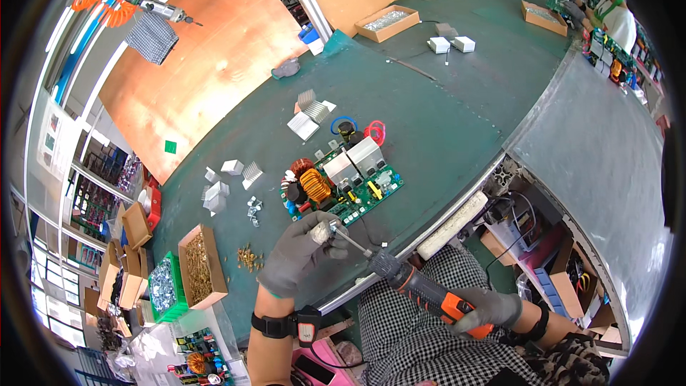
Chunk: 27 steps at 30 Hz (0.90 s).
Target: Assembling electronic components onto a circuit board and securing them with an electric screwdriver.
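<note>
My right hand [493, 311], in a grey glove, is wrapped round the handle of an orange and black power screwdriver [404, 279]. Its long bit points up and left, and the tip reaches the fingers of my left hand [294, 254]. That hand is gloved too, its fingers pinched around a small silvery metal piece [333, 226], partly hidden by the glove. Just beyond lies a green circuit board [364, 204] with copper coils [314, 184], black parts and upright silver heat sinks [366, 157].
Loose heat sinks [303, 126] and small metal clips [254, 209] lie on the green table [429, 143]. To the left, a carton of brass-coloured screws [200, 264] stands beside a green bin of silvery parts [166, 287]. Another person [616, 21] is at the far right.
</note>
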Motion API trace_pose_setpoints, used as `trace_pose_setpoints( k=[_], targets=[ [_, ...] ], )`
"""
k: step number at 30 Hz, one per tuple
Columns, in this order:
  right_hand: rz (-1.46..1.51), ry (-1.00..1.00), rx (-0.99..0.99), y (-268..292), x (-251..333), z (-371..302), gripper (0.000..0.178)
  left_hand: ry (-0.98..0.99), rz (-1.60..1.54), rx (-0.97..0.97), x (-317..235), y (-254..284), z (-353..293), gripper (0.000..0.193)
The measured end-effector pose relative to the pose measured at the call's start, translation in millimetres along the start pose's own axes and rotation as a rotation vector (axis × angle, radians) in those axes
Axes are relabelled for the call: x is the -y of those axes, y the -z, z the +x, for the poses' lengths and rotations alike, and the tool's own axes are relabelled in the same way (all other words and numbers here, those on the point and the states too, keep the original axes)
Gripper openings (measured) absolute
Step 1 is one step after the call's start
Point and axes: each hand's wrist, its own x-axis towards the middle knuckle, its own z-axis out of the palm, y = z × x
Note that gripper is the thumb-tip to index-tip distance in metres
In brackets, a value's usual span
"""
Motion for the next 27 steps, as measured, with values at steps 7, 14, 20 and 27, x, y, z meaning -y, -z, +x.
trace_pose_setpoints(
  k=[7,14,20,27],
  targets=[
    [-0.616,-0.008,-0.438,-15.8,17.0,-18.1,0.067,0.103,0.436,-0.179,-18.7,-16.8,2.6,0.03],
    [-0.003,0.05,-0.247,-13.6,16.9,-3.6,0.062,-0.294,1.03,-0.39,-27.0,-15.0,39.0,0.024],
    [0.334,0.101,-0.199,-17.7,21.6,15.1,0.064,-0.625,1.488,-0.554,-20.1,-4.5,80.4,0.032],
    [0.364,0.107,-0.217,-17.7,31.3,30.9,0.061,-0.525,1.562,-0.454,-4.3,10.0,94.3,0.04]
  ],
)
